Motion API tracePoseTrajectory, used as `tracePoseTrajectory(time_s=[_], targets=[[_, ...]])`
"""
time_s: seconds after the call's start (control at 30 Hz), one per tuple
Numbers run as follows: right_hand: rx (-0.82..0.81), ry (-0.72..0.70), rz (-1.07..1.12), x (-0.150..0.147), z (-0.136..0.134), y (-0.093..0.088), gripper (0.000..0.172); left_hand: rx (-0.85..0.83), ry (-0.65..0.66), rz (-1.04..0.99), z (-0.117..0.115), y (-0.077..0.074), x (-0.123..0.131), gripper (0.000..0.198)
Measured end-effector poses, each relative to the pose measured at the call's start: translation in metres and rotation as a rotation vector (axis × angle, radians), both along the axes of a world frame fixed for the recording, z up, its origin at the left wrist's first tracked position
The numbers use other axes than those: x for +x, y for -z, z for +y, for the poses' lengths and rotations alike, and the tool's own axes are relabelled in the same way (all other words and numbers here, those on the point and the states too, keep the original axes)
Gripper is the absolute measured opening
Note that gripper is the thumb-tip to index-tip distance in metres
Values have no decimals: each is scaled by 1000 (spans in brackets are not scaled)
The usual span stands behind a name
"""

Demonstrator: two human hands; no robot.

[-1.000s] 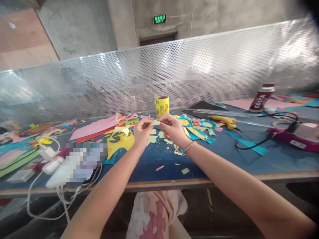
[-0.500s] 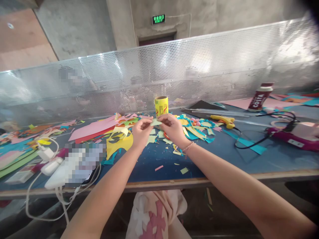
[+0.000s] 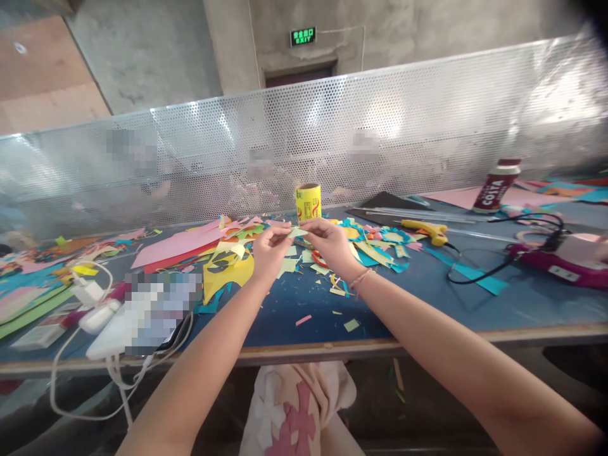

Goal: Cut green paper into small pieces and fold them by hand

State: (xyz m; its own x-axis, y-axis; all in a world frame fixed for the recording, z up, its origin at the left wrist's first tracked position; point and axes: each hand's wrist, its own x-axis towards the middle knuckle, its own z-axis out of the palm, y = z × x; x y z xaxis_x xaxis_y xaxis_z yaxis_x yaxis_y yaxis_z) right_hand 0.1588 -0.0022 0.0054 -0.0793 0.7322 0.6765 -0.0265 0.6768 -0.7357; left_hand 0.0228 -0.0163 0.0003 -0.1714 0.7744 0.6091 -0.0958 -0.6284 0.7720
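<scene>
Between my two hands is a small pale green piece of paper, pinched at both sides just in front of a yellow cylindrical container. The fingers of my left hand are closed on its left edge. My right hand grips the right edge between thumb and fingers. Below the hands, pale green and yellow paper scraps lie on the blue tabletop. A yellow cut-out sheet with holes rests beside my left hand.
To the right are a yellow glue gun, clear sticks, a dark red COSTA bottle and a purple power strip. Pink sheets lie left. Charging devices and white cables occupy the front left. A perforated metal panel stands behind.
Both hands stay in nearly the same place. The held paper piece appears slightly tilted and shows less of its face than before.
</scene>
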Motion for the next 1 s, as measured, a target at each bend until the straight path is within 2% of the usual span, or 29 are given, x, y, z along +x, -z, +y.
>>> tracePoseTrajectory(time_s=[0.1,0.33,0.5,0.73,1.0], targets=[[21,31,-23,0,1,0,4,-21,-26,7,2,1,-1,16],[8,9,-8,-4,5,7,14,-20,-73,20,4,3,0,15],[-13,-23,51,-6,4,8,15,-17,-36,-31,2,3,2,15],[-74,-153,40,-6,-3,2,28,-35,5,-17,-2,0,3,16],[-119,-105,70,-7,2,5,24,-35,45,-43,6,5,1,15]])
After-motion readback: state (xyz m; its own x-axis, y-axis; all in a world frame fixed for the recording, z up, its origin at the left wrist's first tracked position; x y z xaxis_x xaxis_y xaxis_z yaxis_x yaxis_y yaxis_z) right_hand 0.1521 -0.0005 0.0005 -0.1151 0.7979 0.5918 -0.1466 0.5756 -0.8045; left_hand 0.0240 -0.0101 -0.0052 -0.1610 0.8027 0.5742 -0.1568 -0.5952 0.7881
